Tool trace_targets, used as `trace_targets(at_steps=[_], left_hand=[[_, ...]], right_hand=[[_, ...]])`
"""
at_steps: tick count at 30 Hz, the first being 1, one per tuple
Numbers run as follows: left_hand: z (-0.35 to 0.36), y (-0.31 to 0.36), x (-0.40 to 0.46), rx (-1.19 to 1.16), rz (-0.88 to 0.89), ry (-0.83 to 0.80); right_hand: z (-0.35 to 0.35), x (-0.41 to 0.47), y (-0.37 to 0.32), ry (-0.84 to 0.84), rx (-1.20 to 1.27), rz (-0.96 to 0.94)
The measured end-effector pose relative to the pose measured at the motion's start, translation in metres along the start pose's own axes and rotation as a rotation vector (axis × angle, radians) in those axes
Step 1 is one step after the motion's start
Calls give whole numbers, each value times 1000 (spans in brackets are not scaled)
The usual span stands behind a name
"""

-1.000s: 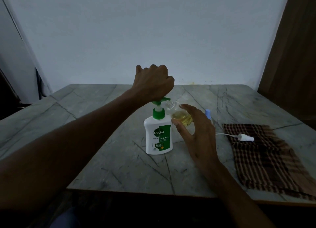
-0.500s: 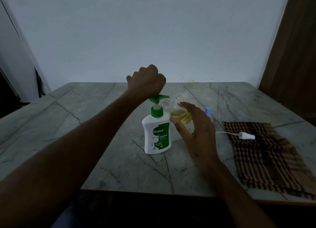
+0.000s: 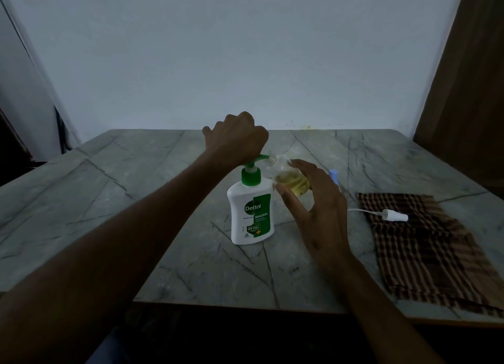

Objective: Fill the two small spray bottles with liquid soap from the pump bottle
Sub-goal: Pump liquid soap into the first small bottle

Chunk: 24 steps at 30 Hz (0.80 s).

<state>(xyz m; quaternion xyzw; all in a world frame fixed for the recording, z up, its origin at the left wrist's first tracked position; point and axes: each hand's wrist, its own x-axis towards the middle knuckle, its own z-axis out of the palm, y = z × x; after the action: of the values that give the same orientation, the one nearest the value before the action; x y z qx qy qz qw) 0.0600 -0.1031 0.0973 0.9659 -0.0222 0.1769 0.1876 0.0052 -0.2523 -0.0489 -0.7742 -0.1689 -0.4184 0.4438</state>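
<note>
1. Pressing down on the green pump head, the left hand (image 3: 237, 138) is curled into a loose fist on top of the pump bottle (image 3: 251, 213); its fingers are hidden behind the knuckles, so exact contact can't be told.
2. Right hand (image 3: 313, 200) pinches the small clear spray bottle (image 3: 289, 179) between thumb and fingers, other fingers loosely spread. Bottle is held in the air just right of the pump, neck up against the spout tip.
3. Spray bottle orientation: long axis tilted, mouth pointing up-left toward the spout, base down-right into the palm. Yellowish soap pools in the lower part; looks partly filled.
4. Pump bottle stands upright on the tabletop (image 3: 163, 254), spout pointing right, label toward the camera.
5. Risks, my guess: narrow mouth slips off the spout and soap drips onto the tabletop; a hard off-centre press tips the pump bottle, since nothing steadies its body; too much tilt spills what's already in.
6. Further right: a blue-capped item (image 3: 333, 174) behind the right hand, likely the second spray bottle, mostly hidden. White sprayer head (image 3: 395, 215) with its tube lies on the checked cloth (image 3: 425, 257), off the bottle.
</note>
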Motion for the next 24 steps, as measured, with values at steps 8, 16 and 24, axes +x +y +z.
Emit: trace_targets(at_steps=[8, 16, 24], left_hand=[[-2, -1, 5, 51, 84, 34], [4, -4, 7, 58, 124, 26], [-1, -5, 9, 61, 154, 53]], right_hand=[[-6, 0, -10, 7, -1, 22], [-7, 0, -12, 12, -54, 19], [-9, 1, -15, 32, -90, 6]])
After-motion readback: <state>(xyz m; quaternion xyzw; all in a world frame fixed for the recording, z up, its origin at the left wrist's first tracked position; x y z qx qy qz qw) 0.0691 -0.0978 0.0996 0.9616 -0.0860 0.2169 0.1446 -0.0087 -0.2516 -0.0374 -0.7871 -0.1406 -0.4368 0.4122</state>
